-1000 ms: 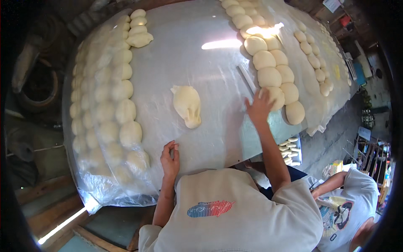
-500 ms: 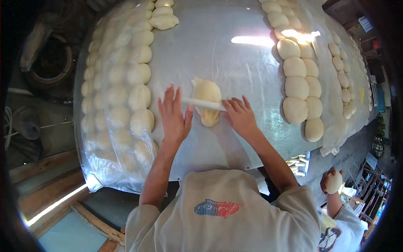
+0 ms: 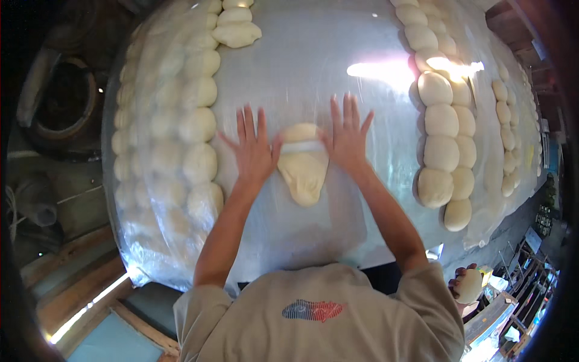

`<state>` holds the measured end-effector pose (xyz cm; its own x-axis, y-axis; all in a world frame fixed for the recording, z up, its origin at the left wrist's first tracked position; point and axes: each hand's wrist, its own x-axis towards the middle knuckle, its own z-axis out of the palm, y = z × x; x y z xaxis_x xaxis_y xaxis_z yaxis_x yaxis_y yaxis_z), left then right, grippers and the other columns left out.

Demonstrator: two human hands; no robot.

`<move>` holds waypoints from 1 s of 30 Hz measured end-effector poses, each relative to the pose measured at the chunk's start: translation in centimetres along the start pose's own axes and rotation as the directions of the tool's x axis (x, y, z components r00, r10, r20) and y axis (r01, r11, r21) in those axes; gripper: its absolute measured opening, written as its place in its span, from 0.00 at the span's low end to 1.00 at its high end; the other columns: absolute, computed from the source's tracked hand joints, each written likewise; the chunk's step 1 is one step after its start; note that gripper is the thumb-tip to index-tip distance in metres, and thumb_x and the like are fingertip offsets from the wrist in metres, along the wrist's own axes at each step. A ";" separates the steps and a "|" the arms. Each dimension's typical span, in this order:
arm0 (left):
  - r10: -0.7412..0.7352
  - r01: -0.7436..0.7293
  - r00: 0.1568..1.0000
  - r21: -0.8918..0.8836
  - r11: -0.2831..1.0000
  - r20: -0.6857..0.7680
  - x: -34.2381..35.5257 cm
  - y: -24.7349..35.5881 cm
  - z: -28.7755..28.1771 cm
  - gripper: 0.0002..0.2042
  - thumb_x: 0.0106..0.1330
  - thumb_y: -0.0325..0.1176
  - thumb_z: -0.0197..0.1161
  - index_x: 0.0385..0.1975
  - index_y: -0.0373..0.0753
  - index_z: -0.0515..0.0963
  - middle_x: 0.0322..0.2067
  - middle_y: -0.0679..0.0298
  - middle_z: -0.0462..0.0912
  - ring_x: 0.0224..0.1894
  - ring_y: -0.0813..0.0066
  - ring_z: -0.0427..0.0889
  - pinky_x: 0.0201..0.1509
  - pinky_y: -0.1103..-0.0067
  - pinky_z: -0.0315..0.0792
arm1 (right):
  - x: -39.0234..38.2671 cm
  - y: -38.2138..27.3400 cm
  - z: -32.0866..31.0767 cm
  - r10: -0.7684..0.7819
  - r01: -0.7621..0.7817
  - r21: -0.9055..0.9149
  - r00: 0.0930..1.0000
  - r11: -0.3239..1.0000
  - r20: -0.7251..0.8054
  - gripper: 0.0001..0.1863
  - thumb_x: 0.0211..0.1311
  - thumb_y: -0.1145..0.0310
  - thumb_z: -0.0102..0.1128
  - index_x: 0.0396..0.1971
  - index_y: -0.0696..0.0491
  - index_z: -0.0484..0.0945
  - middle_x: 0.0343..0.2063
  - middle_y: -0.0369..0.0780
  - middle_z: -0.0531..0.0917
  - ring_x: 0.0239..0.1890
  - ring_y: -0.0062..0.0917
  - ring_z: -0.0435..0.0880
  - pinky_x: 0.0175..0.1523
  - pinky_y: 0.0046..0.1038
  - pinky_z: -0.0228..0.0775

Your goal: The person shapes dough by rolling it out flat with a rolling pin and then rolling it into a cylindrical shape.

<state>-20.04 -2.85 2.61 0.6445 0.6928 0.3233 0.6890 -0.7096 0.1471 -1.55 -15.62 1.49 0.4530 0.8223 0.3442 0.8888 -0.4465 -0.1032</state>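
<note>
A piece of pale dough (image 3: 303,176) lies on the metal tabletop (image 3: 289,84) in front of me, wide at the middle and narrowing toward me. Across its upper part rests a white rolling pin (image 3: 301,146). My left hand (image 3: 252,148) is over the pin's left end, palm down with fingers spread. At the right end is my right hand (image 3: 348,139), likewise flat with its fingers stretched away from me. Both thumbs are beside the dough, and the hands cover the pin's ends.
Dough balls under clear plastic (image 3: 163,145) fill the table's left side. Uncovered dough balls (image 3: 441,152) stand in rows on the right, beside another plastic sheet (image 3: 479,223). Two flattened dough pieces (image 3: 236,34) lie far left. A co-worker's hand holds a dough ball (image 3: 469,286) at lower right.
My fingers have straightened and spread over the pin. The dough looks wider, with more of it on the near side of the pin. The co-worker's hand has shifted lower.
</note>
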 end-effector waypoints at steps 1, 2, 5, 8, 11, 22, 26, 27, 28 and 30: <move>0.031 -0.032 0.995 0.014 0.999 0.096 -2.1 -0.4 -0.1 0.32 0.69 0.55 0.43 0.66 0.40 0.58 0.67 0.49 0.58 0.70 0.55 0.54 0.64 0.37 0.27 | -1.7 -0.7 0.0 -0.031 0.027 0.069 0.997 0.997 0.064 0.41 0.62 0.39 0.45 0.68 0.52 0.55 0.64 0.55 0.61 0.69 0.46 0.55 0.66 0.65 0.30; 0.062 -0.068 0.978 0.019 0.998 0.199 -3.1 -0.7 0.2 0.32 0.69 0.55 0.43 0.67 0.40 0.58 0.67 0.49 0.56 0.71 0.55 0.52 0.63 0.36 0.26 | -2.4 -0.9 0.3 -0.062 0.044 0.137 0.989 0.990 0.132 0.42 0.62 0.39 0.46 0.68 0.52 0.55 0.64 0.55 0.61 0.69 0.46 0.54 0.66 0.66 0.31; 0.079 -0.086 0.984 0.036 0.996 0.157 2.9 -1.0 1.9 0.32 0.69 0.55 0.41 0.67 0.40 0.58 0.68 0.49 0.56 0.71 0.55 0.51 0.64 0.37 0.26 | 3.2 0.4 2.0 -0.054 0.038 0.151 0.993 0.988 0.108 0.42 0.62 0.38 0.46 0.68 0.50 0.55 0.65 0.54 0.60 0.70 0.45 0.53 0.67 0.62 0.36; -0.056 0.056 0.987 0.003 0.998 0.150 9.0 -1.7 3.8 0.31 0.70 0.55 0.41 0.66 0.39 0.59 0.68 0.49 0.55 0.72 0.56 0.50 0.65 0.37 0.25 | 8.6 0.8 2.6 0.025 -0.067 0.264 0.987 0.962 0.161 0.41 0.62 0.39 0.47 0.68 0.50 0.54 0.66 0.53 0.58 0.70 0.45 0.52 0.67 0.58 0.39; -0.085 0.087 0.993 -0.021 0.996 0.088 10.3 -1.4 3.7 0.32 0.69 0.55 0.42 0.66 0.39 0.59 0.68 0.49 0.55 0.72 0.56 0.48 0.66 0.39 0.26 | 9.6 1.1 2.3 0.031 -0.071 0.273 0.988 0.959 0.151 0.40 0.63 0.41 0.46 0.68 0.52 0.55 0.66 0.52 0.58 0.70 0.45 0.51 0.69 0.57 0.36; 0.013 -0.025 0.983 0.064 0.998 0.185 13.1 -2.2 5.8 0.31 0.69 0.55 0.44 0.63 0.37 0.64 0.66 0.48 0.59 0.71 0.54 0.50 0.68 0.42 0.29 | 11.3 4.0 1.2 -0.183 0.115 0.325 0.965 0.939 0.186 0.30 0.60 0.50 0.56 0.54 0.56 0.70 0.58 0.48 0.69 0.65 0.39 0.62 0.69 0.52 0.46; -0.022 0.023 0.999 -0.017 1.000 0.049 14.4 -1.8 5.4 0.31 0.69 0.54 0.44 0.63 0.36 0.64 0.65 0.45 0.59 0.70 0.53 0.53 0.67 0.41 0.31 | 10.9 5.0 1.4 -0.493 0.417 0.287 0.823 0.862 0.284 0.23 0.55 0.53 0.62 0.40 0.56 0.74 0.51 0.45 0.74 0.60 0.37 0.69 0.69 0.46 0.52; 0.008 -0.006 0.999 -0.046 0.999 0.040 13.9 -1.4 4.8 0.30 0.69 0.54 0.44 0.62 0.36 0.64 0.65 0.44 0.59 0.70 0.52 0.54 0.67 0.41 0.32 | 9.9 5.5 1.7 -0.528 0.462 0.294 0.822 0.837 0.214 0.21 0.53 0.53 0.64 0.36 0.56 0.75 0.50 0.45 0.74 0.59 0.37 0.70 0.69 0.45 0.53; 0.000 0.003 0.999 -0.050 0.999 0.052 12.7 -1.1 3.8 0.30 0.69 0.54 0.44 0.62 0.36 0.64 0.65 0.44 0.59 0.70 0.52 0.54 0.67 0.41 0.32 | 8.6 5.6 1.1 -0.531 0.461 0.300 0.817 0.835 0.226 0.21 0.53 0.53 0.64 0.36 0.56 0.75 0.50 0.45 0.74 0.59 0.37 0.70 0.69 0.45 0.53; 0.089 -0.078 0.992 -0.118 0.990 0.093 8.9 -0.4 0.8 0.31 0.69 0.54 0.46 0.63 0.35 0.62 0.65 0.43 0.57 0.69 0.50 0.55 0.66 0.39 0.33 | 4.9 5.0 -1.3 -0.494 0.419 0.328 0.847 0.847 0.194 0.25 0.55 0.52 0.62 0.44 0.57 0.73 0.53 0.48 0.73 0.61 0.39 0.68 0.70 0.45 0.52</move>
<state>-14.31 3.68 4.66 0.7314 0.6358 0.2466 0.5928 -0.7715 0.2309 5.05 -14.25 3.90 -0.0419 0.9859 0.1617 0.9649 0.0819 -0.2494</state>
